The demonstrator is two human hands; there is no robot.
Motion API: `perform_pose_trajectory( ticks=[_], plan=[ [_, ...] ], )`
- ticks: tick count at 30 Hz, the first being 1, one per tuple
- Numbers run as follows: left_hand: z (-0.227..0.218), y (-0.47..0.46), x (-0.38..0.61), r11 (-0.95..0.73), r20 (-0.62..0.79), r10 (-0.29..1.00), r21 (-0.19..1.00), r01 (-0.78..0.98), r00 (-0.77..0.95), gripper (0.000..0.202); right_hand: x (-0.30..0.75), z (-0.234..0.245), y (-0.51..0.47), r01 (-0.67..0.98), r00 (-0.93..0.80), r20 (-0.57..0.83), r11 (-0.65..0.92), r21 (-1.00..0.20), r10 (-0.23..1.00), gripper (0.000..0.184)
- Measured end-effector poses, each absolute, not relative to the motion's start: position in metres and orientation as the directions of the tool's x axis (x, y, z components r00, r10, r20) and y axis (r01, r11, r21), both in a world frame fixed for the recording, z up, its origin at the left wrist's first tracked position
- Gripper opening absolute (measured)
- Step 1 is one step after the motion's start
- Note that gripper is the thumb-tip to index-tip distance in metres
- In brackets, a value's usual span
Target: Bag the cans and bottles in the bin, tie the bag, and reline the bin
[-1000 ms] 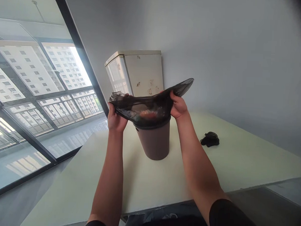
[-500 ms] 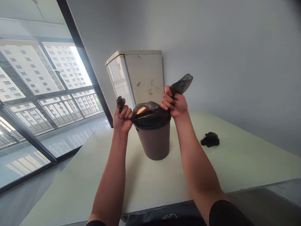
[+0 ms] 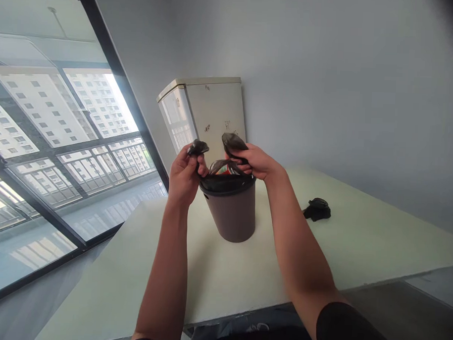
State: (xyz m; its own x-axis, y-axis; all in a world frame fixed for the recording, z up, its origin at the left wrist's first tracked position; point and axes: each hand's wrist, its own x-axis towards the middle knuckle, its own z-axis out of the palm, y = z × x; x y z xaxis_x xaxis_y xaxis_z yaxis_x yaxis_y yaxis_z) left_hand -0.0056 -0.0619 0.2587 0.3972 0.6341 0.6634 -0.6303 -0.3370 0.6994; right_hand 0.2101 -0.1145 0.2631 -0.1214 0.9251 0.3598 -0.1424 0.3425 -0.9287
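Note:
A grey-brown trash can [image 3: 232,217] with a dark rim stands upright on the pale green table. Inside it sits a black garbage bag [image 3: 226,184], its top gathered up above the rim. My left hand [image 3: 184,176] is closed on one gathered end of the bag, at the can's left side. On the right, my right hand [image 3: 258,161] grips the other end, which points up and to the left. Between the hands, something red, white and green [image 3: 223,170] shows through the bag's opening; its kind is unclear.
A crumpled black plastic bag [image 3: 317,210] lies on the table [image 3: 343,243] to the right. Behind the table stands a worn white refrigerator [image 3: 214,107] by the grey wall. Glass doors [image 3: 64,134] to a balcony are at the left.
Both hands have come closer together over the can, bringing the bag's two ends inward. The right-hand end has swung from pointing right to pointing left. The can stays in place.

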Motion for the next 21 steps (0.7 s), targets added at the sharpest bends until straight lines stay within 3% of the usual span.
perform_pose_trajectory(
  ticks=[6, 10, 12, 15, 21],
  plan=[
    [0.252, -0.067, 0.002, -0.466, 0.65, 0.584, 0.759, -0.454, 0.487, 0.024, 0.206, 0.262, -0.108, -0.051, 0.012, 0.307, 0.307, -0.95, 0.952, 0.036],
    [0.247, -0.07, 0.01, -0.516, 0.664, 0.595, 0.747, -0.419, 0.452, 0.022, 0.196, 0.263, -0.114, 0.082, -0.081, 0.351, 0.357, -0.93, 0.933, 0.016],
    [0.245, -0.071, 0.012, -0.505, 0.644, 0.598, 0.765, -0.398, 0.478, 0.023, 0.191, 0.264, -0.118, 0.189, -0.202, 0.386, 0.422, -0.887, 0.9, 0.006],
    [0.244, -0.075, 0.012, -0.518, 0.611, 0.544, 0.784, -0.342, 0.575, 0.023, 0.186, 0.267, -0.123, 0.409, -0.361, 0.387, 0.516, -0.753, 0.849, 0.015],
    [0.246, -0.08, 0.012, -0.666, 0.699, 0.469, 0.681, -0.303, 0.541, 0.017, 0.183, 0.27, -0.125, 0.711, -0.29, 0.289, 0.407, -0.573, 0.912, 0.016]
  ],
)
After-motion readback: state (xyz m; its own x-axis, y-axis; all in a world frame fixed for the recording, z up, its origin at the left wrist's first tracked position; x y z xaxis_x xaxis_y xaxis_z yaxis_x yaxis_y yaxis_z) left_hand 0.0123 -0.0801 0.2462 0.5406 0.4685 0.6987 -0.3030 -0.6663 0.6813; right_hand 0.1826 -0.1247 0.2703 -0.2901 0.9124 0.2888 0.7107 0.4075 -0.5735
